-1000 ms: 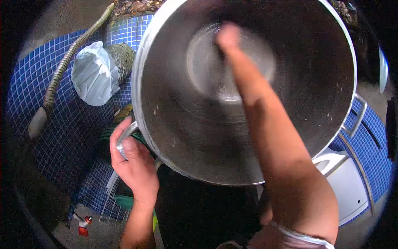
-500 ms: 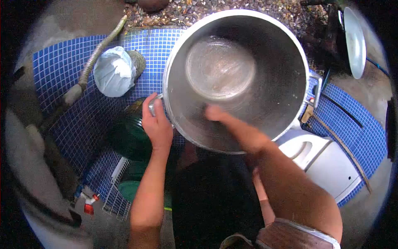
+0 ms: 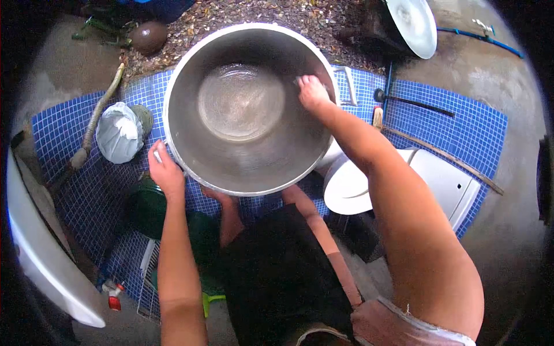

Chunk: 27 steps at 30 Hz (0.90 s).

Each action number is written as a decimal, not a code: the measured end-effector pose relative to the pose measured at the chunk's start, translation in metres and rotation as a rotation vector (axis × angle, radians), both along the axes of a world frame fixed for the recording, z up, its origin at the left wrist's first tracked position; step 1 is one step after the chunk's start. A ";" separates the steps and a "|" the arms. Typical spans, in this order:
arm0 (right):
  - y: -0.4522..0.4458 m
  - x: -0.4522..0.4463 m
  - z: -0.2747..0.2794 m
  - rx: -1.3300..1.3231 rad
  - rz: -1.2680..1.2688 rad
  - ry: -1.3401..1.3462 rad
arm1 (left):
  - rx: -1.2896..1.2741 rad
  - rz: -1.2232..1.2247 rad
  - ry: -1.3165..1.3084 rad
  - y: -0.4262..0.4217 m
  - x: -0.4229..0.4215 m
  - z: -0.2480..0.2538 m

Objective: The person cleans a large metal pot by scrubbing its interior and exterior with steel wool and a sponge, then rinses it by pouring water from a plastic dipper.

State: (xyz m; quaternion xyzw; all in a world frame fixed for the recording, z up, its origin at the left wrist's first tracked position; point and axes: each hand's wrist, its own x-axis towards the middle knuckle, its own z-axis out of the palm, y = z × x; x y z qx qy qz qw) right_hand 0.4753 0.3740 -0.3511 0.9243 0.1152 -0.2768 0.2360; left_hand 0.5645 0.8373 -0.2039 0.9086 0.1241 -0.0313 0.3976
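A large, deep metal pot [image 3: 248, 164] is tipped so its mouth faces me, showing a dull inner wall and a round, scuffed bottom. My left hand [image 3: 167, 172] is closed round the handle on the pot's left side. Inside the pot, my right hand [image 3: 313, 92] presses against the upper right wall with its fingers curled. A small greyish bit shows by the right fingertips, too little to name. On the pot's right side the other metal handle [image 3: 348, 86] stands free.
Blue tiles [image 3: 438, 121] lie under the pot. Left stands a bag-lined container [image 3: 119, 135] beside a ribbed hose [image 3: 95, 121]. Right are a white bowl-like piece [image 3: 346, 187], a white appliance-like box [image 3: 435, 184], a wooden-handled brush [image 3: 444, 153] and a large pale dish [image 3: 412, 26]. A wire rack [image 3: 147, 282] sits lower left.
My right hand has moved from the pot's lower inner wall to the upper right wall. The pot appears further left in view, with my left hand still on its handle.
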 end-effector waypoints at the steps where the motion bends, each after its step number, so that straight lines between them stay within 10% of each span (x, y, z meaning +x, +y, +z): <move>1: 0.004 -0.003 -0.003 0.192 -0.424 -0.060 | 0.006 0.007 0.014 -0.001 -0.002 0.001; 4: 0.081 -0.068 0.021 0.094 -0.623 0.282 | 0.054 -0.018 -0.022 0.004 0.002 -0.010; 6: 0.148 -0.097 0.023 0.583 -0.460 0.705 | 0.128 -0.055 -0.016 0.007 0.002 -0.011; 10: 0.198 -0.095 0.032 1.155 -0.973 0.025 | 0.654 -0.104 -0.172 -0.031 0.002 0.043; 14: 0.114 -0.053 0.168 1.969 -1.861 -0.220 | 0.008 -0.226 -0.186 -0.176 -0.030 0.080; 20: -0.071 -0.136 0.264 2.524 -1.971 -0.502 | -0.732 -0.199 0.642 -0.411 -0.071 0.032; 27: -0.164 -0.285 0.305 2.314 -2.112 -0.792 | -0.920 -0.080 0.737 -0.510 -0.058 -0.008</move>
